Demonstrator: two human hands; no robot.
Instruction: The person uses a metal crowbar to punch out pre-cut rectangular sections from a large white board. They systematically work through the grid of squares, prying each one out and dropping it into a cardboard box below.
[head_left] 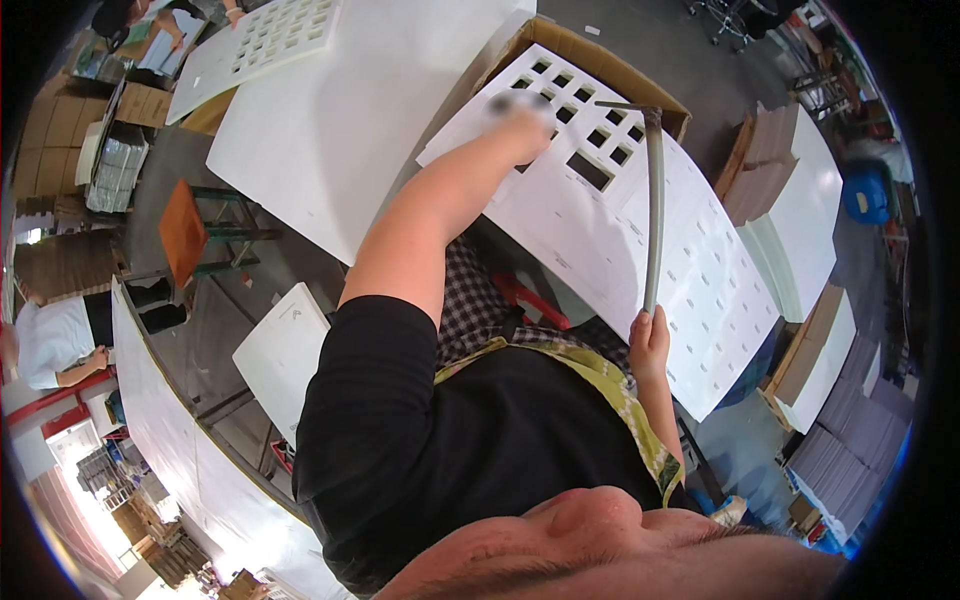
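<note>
A white board [640, 260] lies before me, its far part over an open cardboard box [610, 62]. Rows of square cut-outs and one larger rectangular opening pierce that far part; small printed marks dot the near part. My left hand [527, 137] reaches over the cut-outs at the board's left side. It is smeared by motion, with a dark grey blur at its fingers that I cannot make out. My right hand [650, 338] is closed round the lower end of a long-handled hammer [655, 200]. The hammer's thin-pointed head is above the cut-outs at the right.
Left of the board stands a large white table [330, 120], with another perforated white board [270, 45] at its far end. An orange-topped stool [183, 230] is at the left. Stacked sheets [775, 180] stand at the right. Other people work at the far left and left.
</note>
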